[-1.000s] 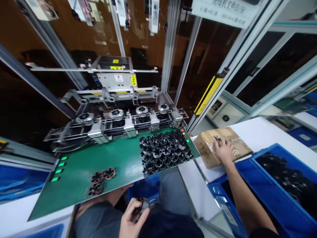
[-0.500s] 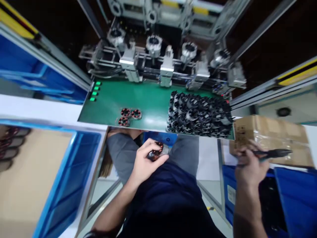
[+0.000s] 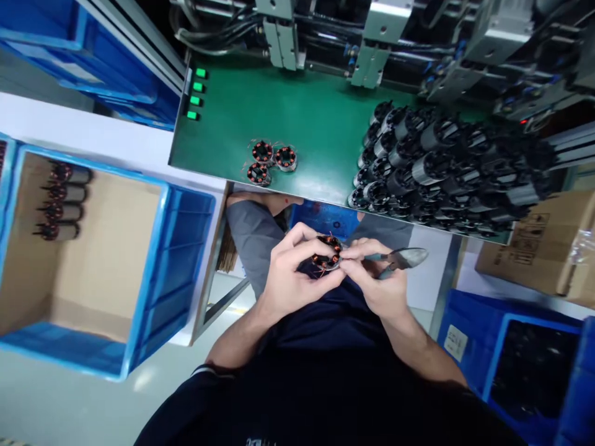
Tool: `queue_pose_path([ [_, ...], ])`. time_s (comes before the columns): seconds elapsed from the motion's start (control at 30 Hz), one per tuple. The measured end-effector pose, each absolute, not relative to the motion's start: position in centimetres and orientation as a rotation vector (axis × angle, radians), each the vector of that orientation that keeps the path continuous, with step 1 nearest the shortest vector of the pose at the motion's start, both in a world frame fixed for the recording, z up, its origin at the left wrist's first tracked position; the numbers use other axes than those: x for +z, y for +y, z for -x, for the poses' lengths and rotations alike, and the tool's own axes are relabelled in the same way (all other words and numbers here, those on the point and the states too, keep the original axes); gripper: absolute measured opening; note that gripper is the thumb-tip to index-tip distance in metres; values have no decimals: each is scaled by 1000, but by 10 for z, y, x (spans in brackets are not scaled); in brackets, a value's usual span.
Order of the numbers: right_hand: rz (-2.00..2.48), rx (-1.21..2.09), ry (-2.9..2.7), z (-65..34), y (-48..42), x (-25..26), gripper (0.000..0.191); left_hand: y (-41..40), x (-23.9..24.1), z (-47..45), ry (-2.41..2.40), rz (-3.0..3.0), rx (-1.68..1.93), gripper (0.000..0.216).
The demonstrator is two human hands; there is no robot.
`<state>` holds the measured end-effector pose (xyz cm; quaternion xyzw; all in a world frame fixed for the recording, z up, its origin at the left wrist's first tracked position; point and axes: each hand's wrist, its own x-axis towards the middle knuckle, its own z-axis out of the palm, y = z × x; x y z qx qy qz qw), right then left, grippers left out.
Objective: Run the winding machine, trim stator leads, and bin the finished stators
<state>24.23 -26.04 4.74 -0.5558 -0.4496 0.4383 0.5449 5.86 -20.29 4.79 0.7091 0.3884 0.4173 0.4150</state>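
Note:
My left hand (image 3: 297,266) is closed around a wound motor stator (image 3: 331,259), a ring with copper coils and thin wire ends, held above my lap. My right hand (image 3: 379,272) meets it from the right, thumb and fingertips pinched at the stator's edge. In that same hand sits a pair of pliers or cutters (image 3: 409,257), its pointed metal head turned away to the right. What the right fingertips pinch is too small to make out. Three more wound stators (image 3: 263,152) lie together on the green work surface (image 3: 316,124) ahead.
Stacked black and grey stators (image 3: 437,161) fill the right of the green surface, below machine clamps (image 3: 372,49). At left, a blue crate (image 3: 165,248) holds several wound stators (image 3: 62,201). A cardboard box (image 3: 534,248) and blue bin (image 3: 465,328) stand at right.
My right hand has come in from the far right with the pliers and now meets the stator. My left hand still holds the stator, turned with its coils upward. The view has shifted lower.

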Motion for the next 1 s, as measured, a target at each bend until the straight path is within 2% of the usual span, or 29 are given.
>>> queue_pose_path([
  [0.2, 1468, 1249, -1040, -253, -253, 50, 7, -210, 28, -51, 1151, -2051, 1174, 17],
  [0.33, 1346, 1633, -910, -265, -251, 50, 17, -205, 23, -48, 1168, -2125, 1218, 19],
  [0.47, 984, 1975, -584, -273, -256, 52, 24, -200, 19, -52, 997, -1768, 1202, 27],
  [0.57, 718, 2082, -437, -277, -262, 55, 24, -205, 11, -62, 799, -1280, 1156, 42],
  [0.63, 689, 2064, -444, -281, -263, 58, 22, -212, 9, -70, 765, -952, 1099, 48],
  [0.73, 930, 1939, -634, -288, -262, 63, 21, -218, 13, -81, 813, -659, 993, 55],
  [0.9, 1309, 1607, -923, -294, -268, 66, 14, -214, 21, -85, 878, -577, 982, 47],
  [0.97, 1457, 1370, -1006, -291, -278, 64, 10, -211, 18, -85, 958, -612, 1008, 50],
  [1.0, 1505, 1278, -1065, -288, -284, 63, 13, -211, 16, -85, 1010, -643, 1027, 54],
])
